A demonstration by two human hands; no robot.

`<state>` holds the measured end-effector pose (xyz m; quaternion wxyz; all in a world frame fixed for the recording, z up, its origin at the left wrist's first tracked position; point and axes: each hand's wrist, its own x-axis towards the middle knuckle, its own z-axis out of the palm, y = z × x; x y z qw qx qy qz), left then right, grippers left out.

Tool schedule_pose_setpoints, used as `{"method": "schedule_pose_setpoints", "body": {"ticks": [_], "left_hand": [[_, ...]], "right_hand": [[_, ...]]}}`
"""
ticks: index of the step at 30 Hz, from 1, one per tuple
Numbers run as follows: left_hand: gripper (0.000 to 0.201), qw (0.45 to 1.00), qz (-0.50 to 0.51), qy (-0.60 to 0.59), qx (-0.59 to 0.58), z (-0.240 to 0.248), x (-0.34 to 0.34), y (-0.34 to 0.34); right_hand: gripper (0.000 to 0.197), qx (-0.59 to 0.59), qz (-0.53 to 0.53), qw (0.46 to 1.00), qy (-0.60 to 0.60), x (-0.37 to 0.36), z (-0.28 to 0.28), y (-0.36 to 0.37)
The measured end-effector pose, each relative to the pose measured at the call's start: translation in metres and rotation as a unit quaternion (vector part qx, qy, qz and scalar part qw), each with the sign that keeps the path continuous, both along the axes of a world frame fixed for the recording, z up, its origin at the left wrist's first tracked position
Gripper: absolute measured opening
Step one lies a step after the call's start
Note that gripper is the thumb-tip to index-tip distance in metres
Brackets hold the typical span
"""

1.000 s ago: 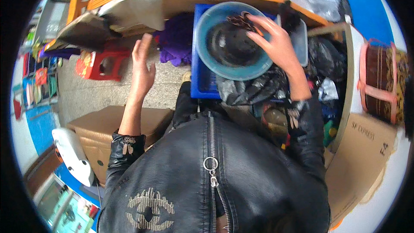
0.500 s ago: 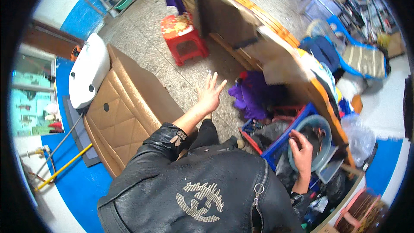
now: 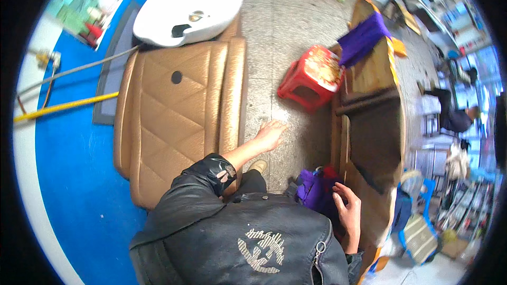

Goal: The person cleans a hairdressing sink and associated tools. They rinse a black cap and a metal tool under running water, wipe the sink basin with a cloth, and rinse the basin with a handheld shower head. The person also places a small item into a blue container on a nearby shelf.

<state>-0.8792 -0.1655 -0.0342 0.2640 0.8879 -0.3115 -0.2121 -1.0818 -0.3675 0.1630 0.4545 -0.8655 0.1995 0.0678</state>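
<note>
My left hand [image 3: 270,135] hangs out to the side over the grey tiled floor, fingers loosely spread, holding nothing. It is close to the edge of a tan quilted salon chair [image 3: 174,111]. My right hand [image 3: 348,212] is by my hip, fingers curled but apart, empty, next to a purple cloth bundle [image 3: 315,190] and the side of a wooden table [image 3: 369,126]. My black leather jacket fills the lower part of the view.
A white hair-wash basin [image 3: 193,5] tops the tan chair. A red plastic stool [image 3: 311,76] stands by the wooden table, which carries a purple cloth [image 3: 362,37]. A yellow pole [image 3: 63,106] lies on blue flooring at left. Another person [image 3: 454,113] is far right.
My view has swung left, away from the clear bowl in the blue crate, which is out of sight. My right hand has left the bowl and dropped to my side.
</note>
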Motion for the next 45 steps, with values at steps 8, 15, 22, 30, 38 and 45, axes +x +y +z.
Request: {"method": "schedule_pose_setpoints", "body": {"ticks": [8,15,22,30,38,45], "left_hand": [[0.04,0.974,0.139,0.026,-0.175,0.012,0.025,0.053],[0.033,0.951,0.232,0.031,-0.201,0.012,0.074,0.072],[0.031,0.941,0.263,0.04,-0.207,0.013,0.172,0.03],[0.028,0.937,0.253,-0.032,-0.239,0.062,0.333,-0.03],[0.026,0.804,0.521,-0.157,-0.242,0.07,0.496,0.072],[0.027,0.743,0.584,-0.298,-0.135,0.05,0.679,0.191]], "right_hand": [[0.028,0.013,0.199,0.98,0.01,0.146,-0.023,0.022],[0.028,-0.028,0.316,0.948,0.0,0.242,-0.053,0.01],[0.028,-0.023,0.313,0.949,0.012,0.348,-0.077,-0.045],[0.026,-0.087,0.29,0.953,-0.005,0.483,-0.081,-0.118],[0.027,-0.056,0.319,0.946,0.001,0.617,-0.078,-0.116],[0.027,-0.069,0.307,0.949,0.018,0.744,-0.092,-0.111]]}}
